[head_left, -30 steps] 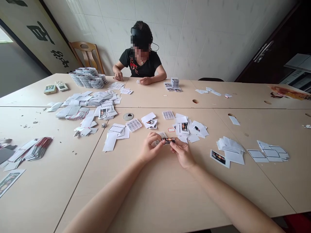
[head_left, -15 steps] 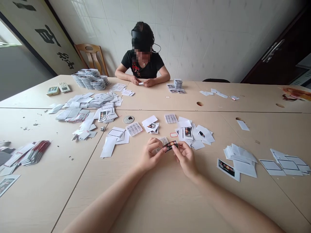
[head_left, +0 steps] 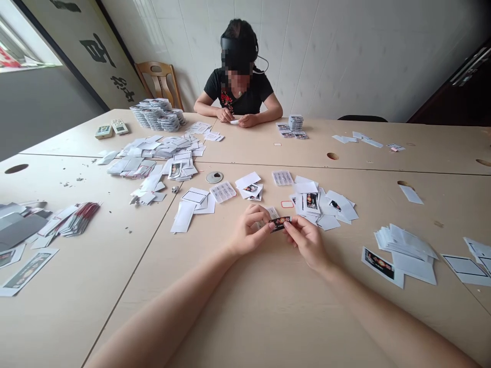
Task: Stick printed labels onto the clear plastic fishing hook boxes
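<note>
Along the left edge of the tabletop (head_left: 69, 306) lie red-edged card bundles (head_left: 79, 219), with loose white slips (head_left: 151, 163) spread toward the middle. At the near side, the left hand (head_left: 249, 231) is almost closed, its thumb and fingertips pinching one end of a small dark printed strip (head_left: 280, 223). The right hand (head_left: 307, 243), just as nearly closed, pinches the other end, so the strip is held clear of the tabletop with its printed face showing. Beyond the right hand sits a heap of white slips (head_left: 326, 207); a stack of white sheets (head_left: 406, 248) lies further right. At the far edge, a co-worker's hands (head_left: 236, 118) stay close together.
</note>
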The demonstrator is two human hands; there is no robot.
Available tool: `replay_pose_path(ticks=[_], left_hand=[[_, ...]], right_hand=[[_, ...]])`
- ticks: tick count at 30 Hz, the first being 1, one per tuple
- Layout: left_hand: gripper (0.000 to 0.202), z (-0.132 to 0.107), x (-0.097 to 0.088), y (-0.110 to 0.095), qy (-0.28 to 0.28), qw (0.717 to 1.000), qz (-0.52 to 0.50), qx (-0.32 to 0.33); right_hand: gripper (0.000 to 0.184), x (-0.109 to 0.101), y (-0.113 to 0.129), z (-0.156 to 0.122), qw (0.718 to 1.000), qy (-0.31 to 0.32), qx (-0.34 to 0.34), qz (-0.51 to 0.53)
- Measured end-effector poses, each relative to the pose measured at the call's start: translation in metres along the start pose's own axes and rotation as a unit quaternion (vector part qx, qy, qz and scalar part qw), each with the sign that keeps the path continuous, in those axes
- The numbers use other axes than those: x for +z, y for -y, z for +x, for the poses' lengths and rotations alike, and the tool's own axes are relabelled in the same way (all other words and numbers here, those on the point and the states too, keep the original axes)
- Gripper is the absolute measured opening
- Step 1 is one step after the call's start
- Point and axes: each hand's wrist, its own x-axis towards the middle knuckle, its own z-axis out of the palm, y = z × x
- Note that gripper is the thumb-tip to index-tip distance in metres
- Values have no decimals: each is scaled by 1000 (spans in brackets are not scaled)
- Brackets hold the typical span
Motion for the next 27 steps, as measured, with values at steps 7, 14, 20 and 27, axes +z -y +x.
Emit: replay_pose_path(ticks=[7, 14, 20, 27], left_hand=[[23, 2, 0, 0, 5, 1000, 25, -14], [17, 0, 0, -9, 36, 999, 10, -26], [11, -7, -2, -13, 64, 997, -12, -41], [10, -6, -3, -12, 73, 994, -26, -73]], right_hand=[[30, -2, 2, 1, 999, -7, 23, -23], [20, -10, 6, -14, 998, -29, 48, -39], [15, -10, 17, -17, 999, -1, 42, -32], [12, -15, 15, -16, 993, 43, 89, -59]])
